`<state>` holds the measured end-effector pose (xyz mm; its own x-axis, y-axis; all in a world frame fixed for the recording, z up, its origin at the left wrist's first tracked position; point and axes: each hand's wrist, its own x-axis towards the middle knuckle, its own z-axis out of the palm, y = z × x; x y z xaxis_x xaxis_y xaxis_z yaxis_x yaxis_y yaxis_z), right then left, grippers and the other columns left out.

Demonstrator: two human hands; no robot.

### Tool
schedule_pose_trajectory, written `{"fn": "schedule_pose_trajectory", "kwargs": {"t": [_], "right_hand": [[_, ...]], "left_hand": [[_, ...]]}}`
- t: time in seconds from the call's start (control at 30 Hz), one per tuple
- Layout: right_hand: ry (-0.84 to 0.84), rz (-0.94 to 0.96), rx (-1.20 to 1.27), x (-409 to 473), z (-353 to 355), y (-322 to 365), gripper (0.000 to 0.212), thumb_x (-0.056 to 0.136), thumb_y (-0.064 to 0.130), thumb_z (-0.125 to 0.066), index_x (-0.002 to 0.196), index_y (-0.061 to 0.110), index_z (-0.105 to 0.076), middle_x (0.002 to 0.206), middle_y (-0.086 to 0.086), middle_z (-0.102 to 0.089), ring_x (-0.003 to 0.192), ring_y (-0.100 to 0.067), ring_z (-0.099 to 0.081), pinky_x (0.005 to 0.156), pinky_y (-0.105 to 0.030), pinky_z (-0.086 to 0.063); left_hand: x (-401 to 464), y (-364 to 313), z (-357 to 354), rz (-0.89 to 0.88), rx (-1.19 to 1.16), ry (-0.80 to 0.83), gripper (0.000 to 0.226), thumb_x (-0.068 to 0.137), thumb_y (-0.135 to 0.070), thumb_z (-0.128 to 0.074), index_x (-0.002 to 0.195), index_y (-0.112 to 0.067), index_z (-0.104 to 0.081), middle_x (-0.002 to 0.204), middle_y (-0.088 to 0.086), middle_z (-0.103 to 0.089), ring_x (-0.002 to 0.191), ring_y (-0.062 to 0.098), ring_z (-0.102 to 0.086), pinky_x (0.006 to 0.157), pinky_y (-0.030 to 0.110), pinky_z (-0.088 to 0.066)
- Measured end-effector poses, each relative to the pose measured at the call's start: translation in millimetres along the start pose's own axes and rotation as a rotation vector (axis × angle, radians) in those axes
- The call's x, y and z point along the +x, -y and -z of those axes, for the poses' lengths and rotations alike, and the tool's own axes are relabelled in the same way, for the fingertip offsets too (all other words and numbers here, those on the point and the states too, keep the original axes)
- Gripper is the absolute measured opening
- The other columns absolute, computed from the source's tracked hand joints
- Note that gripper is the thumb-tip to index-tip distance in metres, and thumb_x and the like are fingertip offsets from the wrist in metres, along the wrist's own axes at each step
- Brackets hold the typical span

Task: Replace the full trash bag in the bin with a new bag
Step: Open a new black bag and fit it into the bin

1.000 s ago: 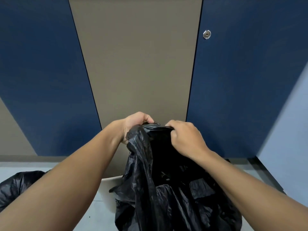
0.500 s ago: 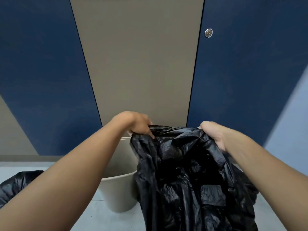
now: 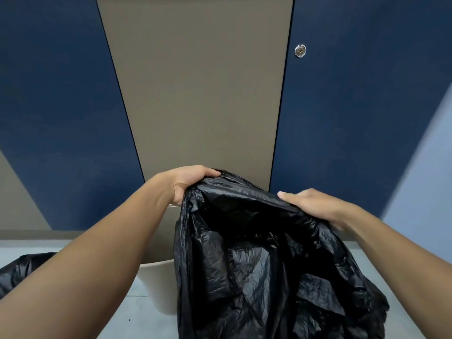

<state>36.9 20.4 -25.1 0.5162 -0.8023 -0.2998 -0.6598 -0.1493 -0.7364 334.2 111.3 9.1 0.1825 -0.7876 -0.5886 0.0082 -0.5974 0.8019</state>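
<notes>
A crinkled black trash bag (image 3: 256, 265) hangs in front of me, held up by its top edge. My left hand (image 3: 188, 182) grips the bag's upper left corner. My right hand (image 3: 313, 206) holds the top edge further right, thumb lying along the plastic. Between the two hands the bag's mouth is spread wide. Behind the bag stands a pale round bin (image 3: 159, 287), mostly hidden by the plastic. Another black bag (image 3: 22, 270) lies on the floor at the far left, partly behind my left forearm.
Blue and taupe cabinet panels (image 3: 195, 94) rise straight ahead, one with a small round lock (image 3: 300, 50). A light blue wall (image 3: 425, 192) closes the right side. The floor (image 3: 137, 316) is pale grey.
My hands have drawn apart from side by side at the bag's top, the right one moving right and down, spreading the bag's mouth. The bin came into view behind the bag.
</notes>
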Motion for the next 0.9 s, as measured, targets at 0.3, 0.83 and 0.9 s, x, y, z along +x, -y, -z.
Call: {"fn": "schedule_pose_trajectory", "kwargs": {"t": [0.3, 0.83, 0.9], "right_hand": [[-0.252, 0.554, -0.526, 5, -53, 41, 0.09, 0.086, 0.072, -0.058, 0.154, 0.058, -0.001, 0.156, 0.012, -0.037, 0.131, -0.014, -0.048, 0.1, -0.044, -0.047], [-0.182, -0.056, 0.142, 17, -38, 39, 0.021, 0.091, 0.026, -0.046, 0.072, 0.018, -0.043, 0.073, 0.0, -0.047, 0.075, -0.023, -0.048, 0.071, -0.034, -0.039], [-0.02, -0.164, 0.257, 12, -30, 29, 0.039, 0.088, 0.05, -0.058, 0.109, 0.018, -0.067, 0.111, -0.006, -0.069, 0.113, -0.029, -0.062, 0.103, -0.045, -0.048]], "left_hand": [[10, 0, -3, -0.023, -0.081, 0.031, 0.03, 0.095, -0.026, -0.057, 0.081, -0.004, -0.071, 0.077, 0.012, -0.073, 0.06, 0.027, -0.071, 0.06, 0.035, -0.063], [7, 9, -8, -0.582, 0.923, -0.134, 0.017, 0.091, -0.012, -0.073, 0.105, -0.018, -0.066, 0.103, 0.008, -0.074, 0.101, 0.03, -0.07, 0.092, 0.039, -0.055], [8, 14, -1, -0.506, 0.67, -0.104, 0.005, 0.098, -0.014, -0.069, 0.101, -0.011, -0.071, 0.098, 0.012, -0.075, 0.096, 0.029, -0.071, 0.089, 0.035, -0.056]]}}
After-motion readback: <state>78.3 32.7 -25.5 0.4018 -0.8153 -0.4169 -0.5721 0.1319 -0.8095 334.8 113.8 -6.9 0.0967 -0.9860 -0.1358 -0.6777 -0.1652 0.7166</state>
